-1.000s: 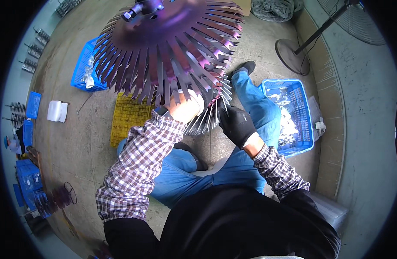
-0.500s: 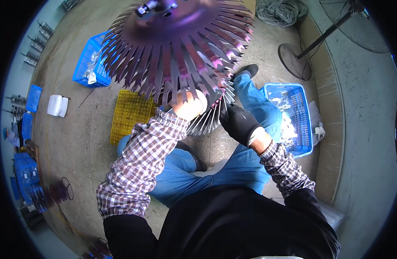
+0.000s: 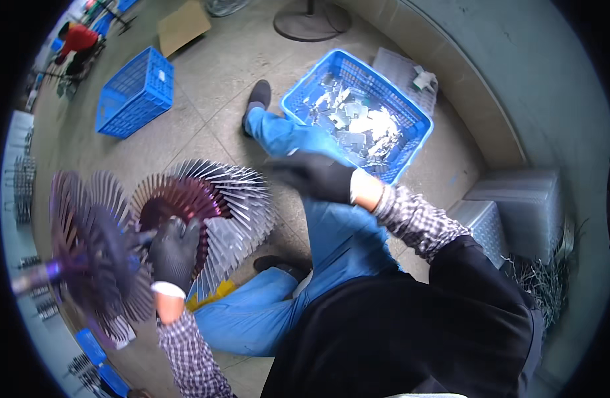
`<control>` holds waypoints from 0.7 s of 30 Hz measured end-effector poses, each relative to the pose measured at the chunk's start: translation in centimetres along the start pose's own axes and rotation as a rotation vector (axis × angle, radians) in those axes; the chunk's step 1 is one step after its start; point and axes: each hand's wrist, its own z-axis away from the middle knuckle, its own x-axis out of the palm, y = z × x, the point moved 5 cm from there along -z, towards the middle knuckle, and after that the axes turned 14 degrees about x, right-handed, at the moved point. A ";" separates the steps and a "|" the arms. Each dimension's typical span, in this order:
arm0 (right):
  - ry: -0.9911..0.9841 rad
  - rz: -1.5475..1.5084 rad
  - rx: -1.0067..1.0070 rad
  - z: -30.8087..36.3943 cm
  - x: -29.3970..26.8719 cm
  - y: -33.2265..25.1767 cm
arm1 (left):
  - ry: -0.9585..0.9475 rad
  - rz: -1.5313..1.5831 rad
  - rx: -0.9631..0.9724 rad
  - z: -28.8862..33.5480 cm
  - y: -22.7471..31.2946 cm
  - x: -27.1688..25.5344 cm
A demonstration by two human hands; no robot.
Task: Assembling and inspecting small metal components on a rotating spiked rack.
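Observation:
A rack of purple metal discs [image 3: 96, 255] with slotted fins round their edges lies tilted at the left on a central shaft. Thin, shiny plates [image 3: 242, 229] fan out round its farther discs. My left hand [image 3: 174, 255], in a dark glove, is closed over the rack near its hub, its fingertips partly hidden. My right hand [image 3: 313, 176], also dark-gloved, hovers over my leg between the rack and a blue basket [image 3: 421, 123]. Motion smears its fingers, so I cannot tell whether it holds anything. Loose clear and white thin pieces [image 3: 355, 126] lie inside the basket.
Farther left stands another blue basket [image 3: 136, 93], with a brown cardboard sheet [image 3: 182, 28] behind it. A fan base [image 3: 311, 23] is at the back. Clear plastic boxes [image 3: 517, 199] stand by the right wall. Part of a yellow crate [image 3: 215, 292] shows beneath the rack.
My view has swung right, towards the blue basket. My right hand has come away from the rack towards that basket. My left hand remains at the rack, which now appears farther left and tilted.

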 end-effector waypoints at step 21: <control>0.180 0.622 1.044 1.5 -8.1 41.0 | 0.022 0.148 -0.147 -0.3 1.9 -0.5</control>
